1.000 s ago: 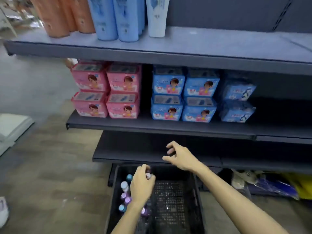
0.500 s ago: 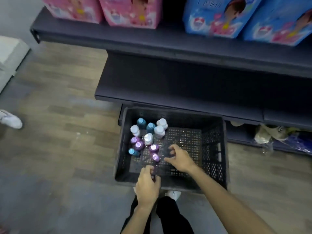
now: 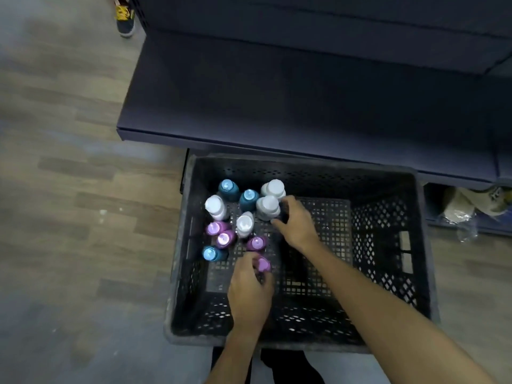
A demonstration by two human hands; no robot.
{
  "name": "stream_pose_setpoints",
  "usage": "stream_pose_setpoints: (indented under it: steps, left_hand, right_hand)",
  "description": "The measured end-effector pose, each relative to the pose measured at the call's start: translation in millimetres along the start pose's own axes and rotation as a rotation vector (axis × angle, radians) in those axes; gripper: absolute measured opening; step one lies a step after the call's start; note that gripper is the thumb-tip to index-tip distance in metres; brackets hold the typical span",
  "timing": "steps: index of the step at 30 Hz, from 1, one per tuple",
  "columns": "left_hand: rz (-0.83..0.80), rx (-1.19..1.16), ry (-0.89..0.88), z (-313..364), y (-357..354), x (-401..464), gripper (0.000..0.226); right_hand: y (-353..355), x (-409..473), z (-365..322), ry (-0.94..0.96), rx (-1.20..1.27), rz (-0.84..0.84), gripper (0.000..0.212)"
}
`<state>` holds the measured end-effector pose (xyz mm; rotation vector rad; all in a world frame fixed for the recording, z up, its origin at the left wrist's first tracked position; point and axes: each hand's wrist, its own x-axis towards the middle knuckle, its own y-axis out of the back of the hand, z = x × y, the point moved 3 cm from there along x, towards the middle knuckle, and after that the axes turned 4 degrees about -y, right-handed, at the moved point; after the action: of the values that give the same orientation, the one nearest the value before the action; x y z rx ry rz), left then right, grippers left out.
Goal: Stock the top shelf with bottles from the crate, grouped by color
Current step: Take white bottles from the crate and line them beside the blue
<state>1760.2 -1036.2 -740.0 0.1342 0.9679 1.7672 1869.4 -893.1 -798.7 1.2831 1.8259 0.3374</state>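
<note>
Both of your hands are down inside the black crate [image 3: 388, 245] at the lower centre of the frame.

Left hand [image 3: 249, 292]: fingers curl around the purple-capped bottle [image 3: 263, 264] nearest you, so this grip looks closed on it, though motion blur hides the exact finger contact.

Right hand [image 3: 297, 225]: fingers reach toward the grey-white bottle [image 3: 267, 207] and lie just beside or against it. They are bent, not wrapped around anything visible. You cannot tell whether this grip has hold of it.

Stock in the crate, all upright and clustered in its left half:
- three other purple bottles [image 3: 225, 238], left of centre
- three teal bottles [image 3: 228, 189], two at the back, one at the front left
- four white or pale bottles [image 3: 214, 207], counting the one by your right hand

The right half of the crate shows only bare mesh floor.

The top shelf is out of view. Only a dark lower shelf [image 3: 277, 106] spans the upper frame, with nothing on the part that shows.

Progress, as a judgement: eleven bottles remain in the crate, so plenty of stocking is left. How much is already shelved cannot be read here. The step in hand looks like picking up the next bottles, purple first.
</note>
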Motion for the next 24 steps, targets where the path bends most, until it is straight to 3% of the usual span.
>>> stream_pose_setpoints:
  steps: [12,18,22,24]
  left_hand:
    - [-0.007,-0.157,-0.061,-28,-15,35,0.032]
    - [-0.046,-0.296,-0.056,-12,-16,52,0.048]
    - [-0.108,-0.379,-0.165,8,-13,63,0.064]
    - [-0.151,-0.435,-0.222,22,-8,64,0.061]
  right_hand:
    - [-41,32,22,-0.002,-0.016,0.098,0.047]
    - [16,0,7,0.222,0.043,0.047,0.046]
    - [69,-33,-13,0.352,0.015,-0.036,0.048]
    - [84,-45,-22,0.376,0.008,-0.106,0.048]
